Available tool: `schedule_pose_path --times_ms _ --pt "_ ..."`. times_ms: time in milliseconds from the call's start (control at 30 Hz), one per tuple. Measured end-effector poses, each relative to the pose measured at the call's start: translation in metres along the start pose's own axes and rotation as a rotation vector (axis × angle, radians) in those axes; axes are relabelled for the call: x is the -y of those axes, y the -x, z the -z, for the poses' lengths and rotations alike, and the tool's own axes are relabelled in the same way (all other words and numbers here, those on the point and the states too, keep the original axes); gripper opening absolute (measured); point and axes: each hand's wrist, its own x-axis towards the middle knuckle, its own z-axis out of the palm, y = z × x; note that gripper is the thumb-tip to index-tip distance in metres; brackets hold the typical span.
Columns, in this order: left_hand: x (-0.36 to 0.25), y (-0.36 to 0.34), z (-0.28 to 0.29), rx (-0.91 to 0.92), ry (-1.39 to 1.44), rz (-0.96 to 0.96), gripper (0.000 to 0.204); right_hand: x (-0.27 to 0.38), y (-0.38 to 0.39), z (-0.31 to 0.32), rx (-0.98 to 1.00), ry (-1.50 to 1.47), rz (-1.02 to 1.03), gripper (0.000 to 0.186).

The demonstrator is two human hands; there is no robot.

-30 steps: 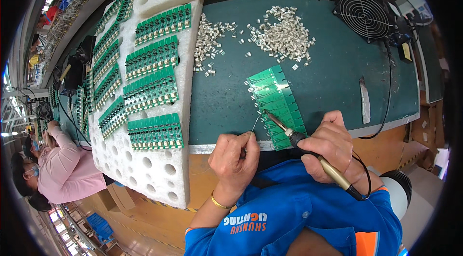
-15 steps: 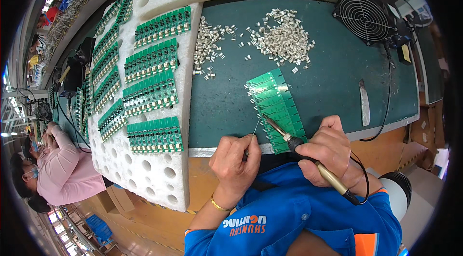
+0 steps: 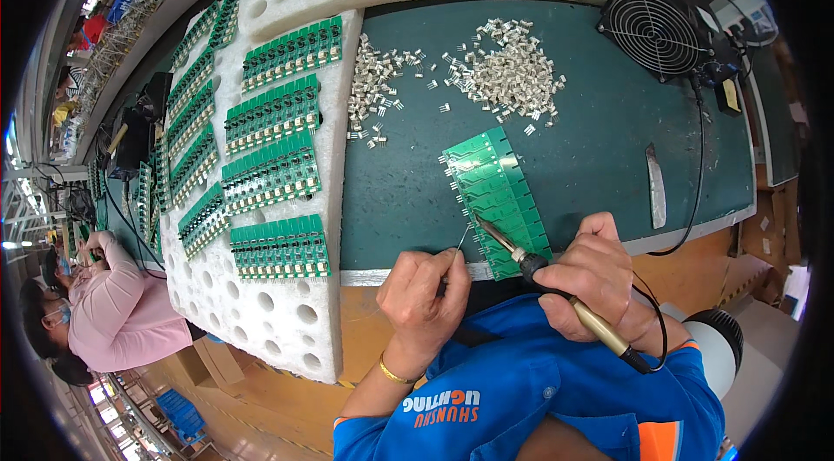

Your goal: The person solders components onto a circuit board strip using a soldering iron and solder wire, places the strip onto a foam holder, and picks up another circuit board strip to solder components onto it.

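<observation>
My right hand (image 3: pixel 591 274) is closed round a soldering iron (image 3: pixel 604 329) with a gold-coloured handle and black grip. Its tip rests at the left edge of a green circuit board panel (image 3: pixel 499 192), about midway along. This panel lies on the bench near the front edge, with metal pins sticking out along its left side. My left hand (image 3: pixel 424 296) pinches a thin strand of solder wire (image 3: pixel 463 237), whose upper end reaches toward the iron's tip. Whether wire and tip touch is too small to tell.
Piles of small white connectors (image 3: pixel 512 74) lie beyond the panel. At left, a white foam board (image 3: pixel 326 313) carries several populated circuit boards (image 3: pixel 278 248). A black fan (image 3: pixel 656 26) stands far right, near a flat metal strip (image 3: pixel 655 187). A person in pink (image 3: pixel 130 305) sits at left.
The iron's tip has shifted slightly down along the panel's left edge, toward me. My left hand still pinches the wire, which has moved slightly with it.
</observation>
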Motion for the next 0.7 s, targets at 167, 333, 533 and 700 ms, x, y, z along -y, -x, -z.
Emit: schedule_pose_path --times_ms 167,333,533,700 --pt "-0.0018 -0.0005 0.0011 -0.016 -0.015 0.028 0.011 0.0001 -0.0002 0.0027 -0.011 -0.001 -0.004 0.021" --pt "-0.0014 -0.0008 0.0 -0.042 -0.005 0.041 0.012 -0.0015 -0.0024 0.0041 -0.017 -0.011 -0.011 0.02" --pt "-0.001 0.0001 -0.0003 -0.045 -0.012 0.024 0.013 -0.0007 -0.0025 0.007 -0.017 -0.038 -0.031 0.019" --pt "-0.0016 0.0004 -0.0001 -0.031 -0.01 0.018 0.013 0.0005 0.0026 0.0027 -0.021 -0.055 -0.038 0.019"
